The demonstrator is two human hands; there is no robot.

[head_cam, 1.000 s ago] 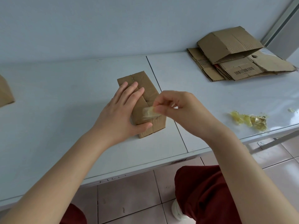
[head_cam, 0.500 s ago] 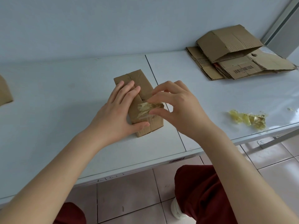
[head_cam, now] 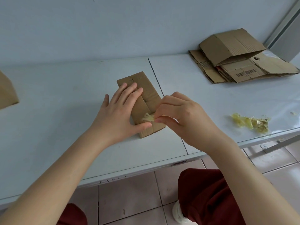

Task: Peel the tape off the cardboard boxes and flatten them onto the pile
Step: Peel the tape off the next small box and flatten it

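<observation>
Small box (head_cam: 149, 90) lies flat at mid table (head_cam: 65, 120), near the front edge, with a crumpled strip of tape (head_cam: 148, 118) half lifted at its near end. Step in hand looks like peeling that strip. To do it well, pull low and back along the seam rather than straight up, slow and steady so the tape comes off whole instead of shredding, and keep weight on the cardboard close to the peel line so the box doesn't lift or skid. Left hand (head_cam: 120, 114) is palm down on the box, fingers straight and spread toward the far end, thumb along the near edge just beside the tape; it presses, not gripping. Right hand (head_cam: 183, 117) comes in from the right, wrist raised, fingertips bunched and pinching the loose tape end. Flattened pile (head_cam: 243, 73) sits far right against the wall, well apart. Wad of peeled tape scraps (head_cam: 250, 122) lies on the table right of the hands. Another box (head_cam: 6, 93) is at the left edge, partly cut off.
</observation>
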